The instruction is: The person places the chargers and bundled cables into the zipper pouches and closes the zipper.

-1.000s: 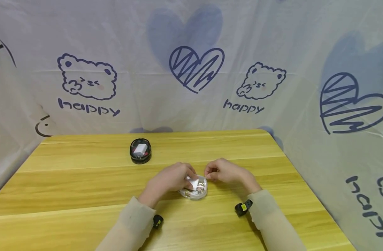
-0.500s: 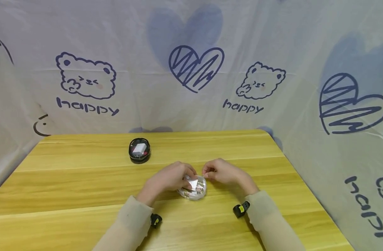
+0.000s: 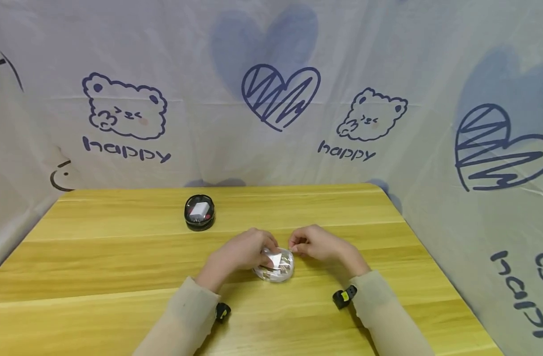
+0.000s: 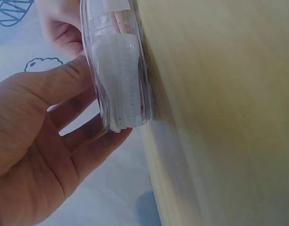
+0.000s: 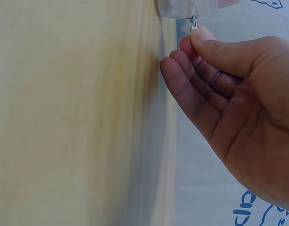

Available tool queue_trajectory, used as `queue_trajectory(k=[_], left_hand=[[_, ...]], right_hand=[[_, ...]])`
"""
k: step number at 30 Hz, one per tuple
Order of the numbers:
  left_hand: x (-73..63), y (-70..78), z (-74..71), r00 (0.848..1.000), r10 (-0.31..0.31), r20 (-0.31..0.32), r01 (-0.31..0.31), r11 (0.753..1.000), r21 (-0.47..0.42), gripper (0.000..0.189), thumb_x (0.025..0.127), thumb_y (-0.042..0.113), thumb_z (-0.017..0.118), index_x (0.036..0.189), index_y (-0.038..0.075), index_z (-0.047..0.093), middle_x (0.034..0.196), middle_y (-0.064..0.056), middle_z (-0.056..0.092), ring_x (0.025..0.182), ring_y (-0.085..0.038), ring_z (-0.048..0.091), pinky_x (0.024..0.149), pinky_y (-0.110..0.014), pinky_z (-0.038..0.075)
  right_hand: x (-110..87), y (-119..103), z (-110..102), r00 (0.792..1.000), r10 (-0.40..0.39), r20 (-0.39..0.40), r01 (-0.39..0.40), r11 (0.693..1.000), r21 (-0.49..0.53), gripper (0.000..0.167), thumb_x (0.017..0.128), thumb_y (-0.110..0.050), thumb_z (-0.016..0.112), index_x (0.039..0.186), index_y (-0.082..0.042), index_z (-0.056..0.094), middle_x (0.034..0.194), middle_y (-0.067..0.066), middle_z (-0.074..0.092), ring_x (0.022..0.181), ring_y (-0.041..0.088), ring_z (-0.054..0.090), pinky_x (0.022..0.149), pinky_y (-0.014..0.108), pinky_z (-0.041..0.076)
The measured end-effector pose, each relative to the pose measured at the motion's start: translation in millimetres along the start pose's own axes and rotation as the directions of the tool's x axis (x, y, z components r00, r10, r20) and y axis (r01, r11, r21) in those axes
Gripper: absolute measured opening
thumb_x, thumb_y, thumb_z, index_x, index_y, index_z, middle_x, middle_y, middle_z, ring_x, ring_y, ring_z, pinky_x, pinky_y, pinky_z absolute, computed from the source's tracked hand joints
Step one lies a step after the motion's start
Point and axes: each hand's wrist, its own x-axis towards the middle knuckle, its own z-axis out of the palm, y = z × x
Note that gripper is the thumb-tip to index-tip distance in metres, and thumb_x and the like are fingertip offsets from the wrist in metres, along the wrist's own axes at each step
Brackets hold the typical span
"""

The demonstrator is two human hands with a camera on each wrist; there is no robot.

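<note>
A small clear zippered case (image 3: 283, 271) with whitish edging lies on the table in front of me. White contents show through its clear plastic side wall (image 4: 118, 80) in the left wrist view. My left hand (image 3: 246, 248) grips the case from its left side, thumb over the top and fingers around the far side. At the case's far right edge, my right hand (image 3: 317, 242) pinches a small metal zipper pull (image 5: 194, 24) between thumb and index finger. The other fingers of that hand are loosely bent below.
Farther back and to the left stands a similar black-edged clear case (image 3: 200, 213) with a white item inside. The wooden table (image 3: 120, 267) reaches back to a white printed cloth (image 3: 200, 138), which also hangs along both sides.
Almost nothing differs. The right fingertips have shifted very slightly left along the case's edge, while the left hand keeps its hold in the same place.
</note>
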Motion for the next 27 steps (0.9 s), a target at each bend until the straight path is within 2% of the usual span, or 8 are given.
queue_trajectory(k=[7,11,19,23,27], left_hand=[[0.1,3.0,-0.9,0.998,-0.064,-0.017,0.064,0.998,-0.012,0.024,0.081,0.01,0.089,0.104,0.009,0.082,0.122,-0.005,0.074,0.115,-0.027,0.068,0.104,-0.042,0.054],[0.5,3.2,0.0,0.996,-0.084,-0.012,0.084,0.996,-0.012,0.024,0.081,0.012,0.089,0.104,0.011,0.083,0.122,-0.004,0.074,0.116,-0.027,0.068,0.104,-0.042,0.053],[1.4,5.2,1.0,0.999,-0.042,-0.014,0.042,0.999,0.004,0.025,0.08,0.012,0.09,0.104,0.008,0.082,0.119,-0.007,0.075,0.111,-0.028,0.07,0.101,-0.042,0.055],[1.1,4.9,-0.2,1.0,-0.024,-0.015,0.024,0.999,0.023,0.024,0.081,0.012,0.09,0.102,0.007,0.081,0.113,-0.006,0.076,0.105,-0.026,0.071,0.097,-0.041,0.057],[0.0,4.5,-1.9,0.999,-0.032,-0.015,0.033,0.999,0.034,0.025,0.08,0.014,0.091,0.102,0.008,0.081,0.111,-0.005,0.076,0.103,-0.025,0.071,0.096,-0.041,0.057]], right_hand=[[-1.9,-2.5,-5.5,0.999,-0.032,0.027,0.033,0.999,-0.016,0.01,0.103,-0.006,0.063,0.097,-0.007,0.071,0.087,0.003,0.068,0.077,0.011,0.06,0.069,0.024,0.053],[-3.9,-3.8,-6.2,0.999,-0.023,0.046,0.022,1.0,0.003,0.011,0.103,-0.005,0.063,0.096,-0.005,0.07,0.085,0.003,0.067,0.076,0.012,0.06,0.068,0.024,0.052],[-5.7,-2.8,-1.3,0.999,0.034,0.032,-0.035,0.998,0.043,0.01,0.102,-0.005,0.065,0.095,-0.009,0.072,0.086,0.003,0.069,0.076,0.014,0.062,0.066,0.025,0.054],[-3.6,-4.8,0.2,0.999,0.034,0.022,-0.035,0.998,0.042,0.01,0.101,-0.006,0.067,0.096,-0.011,0.074,0.086,0.002,0.071,0.073,0.012,0.063,0.064,0.025,0.055],[-1.9,-6.7,0.7,1.0,0.02,0.023,-0.021,0.999,0.046,0.007,0.099,-0.006,0.069,0.098,-0.009,0.076,0.087,0.001,0.072,0.074,0.013,0.064,0.064,0.025,0.056]])
